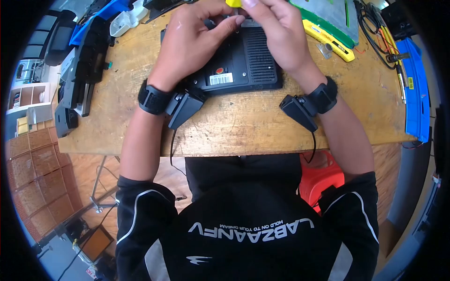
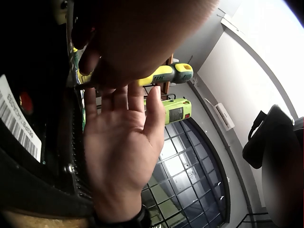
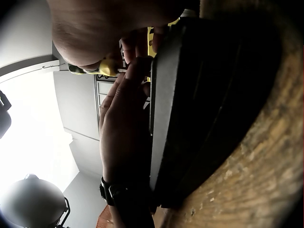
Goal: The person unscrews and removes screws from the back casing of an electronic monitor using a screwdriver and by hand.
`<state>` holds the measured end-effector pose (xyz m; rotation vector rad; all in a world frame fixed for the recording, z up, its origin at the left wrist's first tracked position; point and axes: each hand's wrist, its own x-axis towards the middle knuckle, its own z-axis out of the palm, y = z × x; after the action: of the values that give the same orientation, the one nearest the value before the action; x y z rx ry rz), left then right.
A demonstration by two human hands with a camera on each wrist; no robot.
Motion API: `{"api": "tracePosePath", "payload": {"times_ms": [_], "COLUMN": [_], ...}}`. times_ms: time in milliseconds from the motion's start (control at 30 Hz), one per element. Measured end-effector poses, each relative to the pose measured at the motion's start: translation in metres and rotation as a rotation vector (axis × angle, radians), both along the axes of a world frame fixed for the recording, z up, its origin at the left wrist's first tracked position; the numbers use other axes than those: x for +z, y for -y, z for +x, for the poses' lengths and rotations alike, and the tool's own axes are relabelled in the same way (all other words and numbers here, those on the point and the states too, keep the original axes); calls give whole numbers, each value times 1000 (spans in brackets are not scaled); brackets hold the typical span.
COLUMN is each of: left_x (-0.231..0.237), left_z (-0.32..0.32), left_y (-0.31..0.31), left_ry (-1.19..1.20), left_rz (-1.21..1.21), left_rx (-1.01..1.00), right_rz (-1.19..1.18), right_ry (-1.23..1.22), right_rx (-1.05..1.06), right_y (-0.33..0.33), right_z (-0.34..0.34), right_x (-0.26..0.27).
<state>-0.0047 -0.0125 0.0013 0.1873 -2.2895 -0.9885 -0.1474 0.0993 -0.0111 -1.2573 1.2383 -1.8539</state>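
Wooden table (image 1: 225,133), black ribbed device (image 1: 259,58) lying flat on it — both hands over its far part.
Right hand (image 1: 285,37) pinches the yellow-and-dark handle of a screwdriver (image 2: 164,75); left hand (image 1: 187,47) has its thumb and fingers bent in close to the shaft (whether they grip it, cannot tell) — barcode label (image 1: 221,78) on the device's near part, small red sticker (image 1: 220,70) just beside it.

A black device (image 1: 238,63) is lying flat at the head view's upper centre — barcode label facing up — while a yellow-and-dark screwdriver (image 2: 164,75) is standing upright at the top edge.
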Motion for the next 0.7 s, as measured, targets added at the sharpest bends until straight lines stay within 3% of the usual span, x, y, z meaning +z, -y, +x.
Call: {"api": "tracePosePath", "payload": {"times_ms": [67,267,333,533,700], "left_x": [12,5,9,4,12], "left_z": [4,3,3,-2,6], "left_y": [-13,-8,-8,-6,-5], "left_ry": [226,50,86,-4,171], "left_rz": [185,164,-25,22,64], "left_rx": [147,179,207,128,182], "right_rz": [-120,-80,-126,-59,-101], "right_ry": [-121,-196,-140,-126,-180], "right_rx": [-53,-122,-78,-59,-96], "right_y": [7,0,6,5,-3], "right_z": [-7,-1,-4,-6,2], "right_x": [-20,-7,-11,-11,-2]}}
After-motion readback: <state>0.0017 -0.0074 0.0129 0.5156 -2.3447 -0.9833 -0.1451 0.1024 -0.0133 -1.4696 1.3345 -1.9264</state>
